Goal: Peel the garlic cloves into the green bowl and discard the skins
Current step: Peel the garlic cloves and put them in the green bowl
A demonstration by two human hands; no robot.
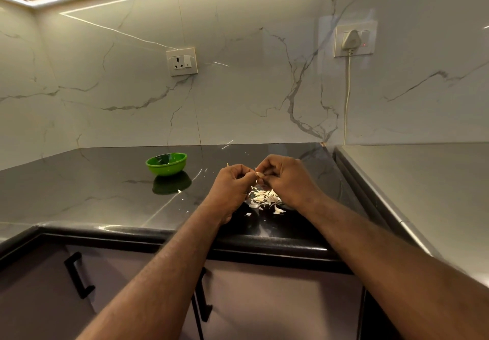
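- Lowest in the frame we see matte mauve cabinet doors (pixel 264 300) with an angular black bar handle (pixel 78 276). The bottom edge cuts them off.
- Two bare forearms rise from the bottom edge and converge at frame centre over the glossy black, pale-veined stone countertop (pixel 92 194).
- The left hand (pixel 232 186) and right hand (pixel 285 178) meet fingertip to fingertip with fingers curled, both pinching a small pale garlic clove (pixel 259 174). The fingers hide most of it, so we cannot tell how much skin it bears.
- Just below the hands lies a loose pile of thin, papery white garlic skins (pixel 266 198), partly hidden behind the right hand.
- Left of centre, well apart from the hands, a round glossy green bowl (pixel 166 170) sits upright on the countertop. We cannot make out its contents.
- Beyond is a polished white, grey-veined marble wall (pixel 251 88) carrying a square white socket plate (pixel 182 61). At upper right a white plug (pixel 349 39) trails a cord downward.
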